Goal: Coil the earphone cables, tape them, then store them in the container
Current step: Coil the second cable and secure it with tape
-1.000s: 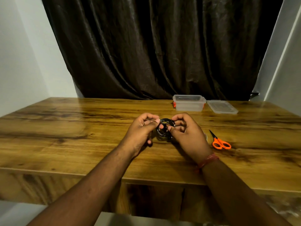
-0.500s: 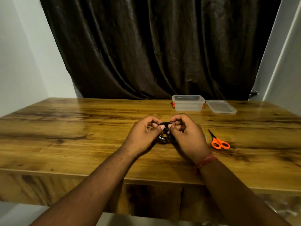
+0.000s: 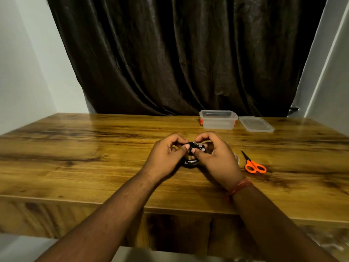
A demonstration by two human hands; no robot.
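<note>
Cable: black earphone coil (image 3: pixel 191 161) sat between both hands, just above table (image 3: pixel 75 148), mid-front.
L hand: left hand (image 3: pixel 166 157) curled, thumb & fingertips pinching coil's top-left.
R hand: right hand (image 3: pixel 217 157) curled, pinching coil's top-right.
Handling: prob. light, thin, springy; loops likely to pop open if grip eased. Slick sheath.
Grip spot: best across bundled strands, not buds/plug.
Tape: can't tell if on yet.
Box: container (image 3: pixel 218 120) open, far right; lid (image 3: pixel 255 124) beside it.
Scissors: scissors (image 3: pixel 254 165) near R hand.
</note>
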